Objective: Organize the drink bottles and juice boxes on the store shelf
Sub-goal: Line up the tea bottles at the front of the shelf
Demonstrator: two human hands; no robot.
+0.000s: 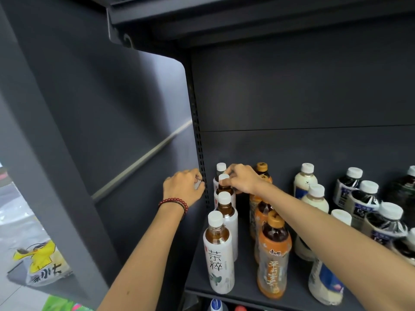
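Your right hand (242, 179) reached in over the shelf (242, 286) to just right of the slotted upright (200, 153) at the back corner. Its fingers (231, 173) were curled around the white cap and neck of a tea bottle (224, 187). That tea bottle stood upright, second from the back in a single-file row of four white-label bottles (219, 254), the row nearest the upright. Your left hand (183, 187), with a red bead bracelet (174, 202) at the wrist, was right against the upright on its left side. Its fingers (197, 176) were curled, and a small white thing (197, 184) showed among them; I could not tell what it was or whether they gripped it. One row farther right of the upright stood the orange-label bottles (272, 250), partly behind your right forearm. Beyond them, farther from the upright, stood pale milky bottles (314, 198), and farthest from it the dark bottles (368, 198) with white caps. All of them stood upright on the same shelf.
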